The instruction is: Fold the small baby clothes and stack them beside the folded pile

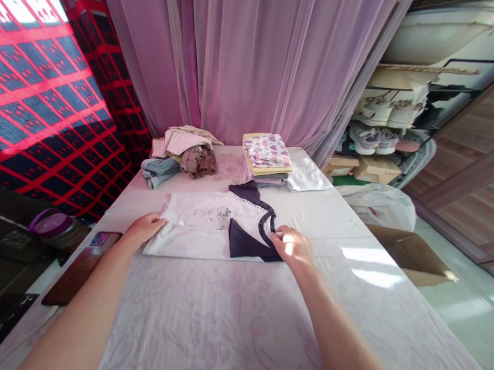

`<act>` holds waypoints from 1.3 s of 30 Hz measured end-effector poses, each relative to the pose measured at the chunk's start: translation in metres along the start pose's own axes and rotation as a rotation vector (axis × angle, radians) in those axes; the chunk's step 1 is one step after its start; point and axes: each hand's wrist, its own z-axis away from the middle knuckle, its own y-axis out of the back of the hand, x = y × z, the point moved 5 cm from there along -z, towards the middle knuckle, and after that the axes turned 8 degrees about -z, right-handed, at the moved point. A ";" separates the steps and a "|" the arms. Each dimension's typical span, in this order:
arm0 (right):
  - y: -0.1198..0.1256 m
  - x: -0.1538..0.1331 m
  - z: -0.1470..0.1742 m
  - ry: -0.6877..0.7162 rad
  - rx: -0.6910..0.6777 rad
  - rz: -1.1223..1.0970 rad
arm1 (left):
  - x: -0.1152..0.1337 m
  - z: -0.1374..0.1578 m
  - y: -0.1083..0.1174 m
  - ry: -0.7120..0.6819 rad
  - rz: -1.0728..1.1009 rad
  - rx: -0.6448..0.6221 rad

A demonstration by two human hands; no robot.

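A white T-shirt [200, 210] with dark sleeves and a dark neckband lies sideways on the cloth-covered table [223, 316], its hem to the left and its collar to the right. Small dark print shows on its front, and its near part is folded over. My left hand [147, 227] pinches the shirt's hem at the left end. At the other end, my right hand [291, 245] has its fingers closed on the fabric by the neckband. Both hands rest low, close to the tabletop.
Behind the shirt are a loose heap of clothes [182, 151] and a neat folded stack [267, 155], with a white folded cloth [309, 174] beside it. A phone [81, 264] lies by my left forearm. An open cardboard box [409, 251] and a shoe rack [383, 123] stand right.
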 end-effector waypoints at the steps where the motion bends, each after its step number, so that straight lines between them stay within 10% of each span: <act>1: -0.001 -0.002 -0.002 -0.027 -0.032 0.012 | 0.000 0.001 0.001 -0.007 -0.052 0.038; 11: 0.003 0.009 -0.008 -0.020 -0.020 0.040 | 0.011 0.015 0.003 0.028 -0.456 0.129; 33: 0.001 -0.001 -0.060 0.033 0.144 0.000 | 0.018 0.031 -0.001 0.100 -0.406 0.203; 39: 0.002 -0.026 -0.051 0.221 0.232 -0.060 | 0.052 0.035 -0.007 -0.238 -0.520 0.440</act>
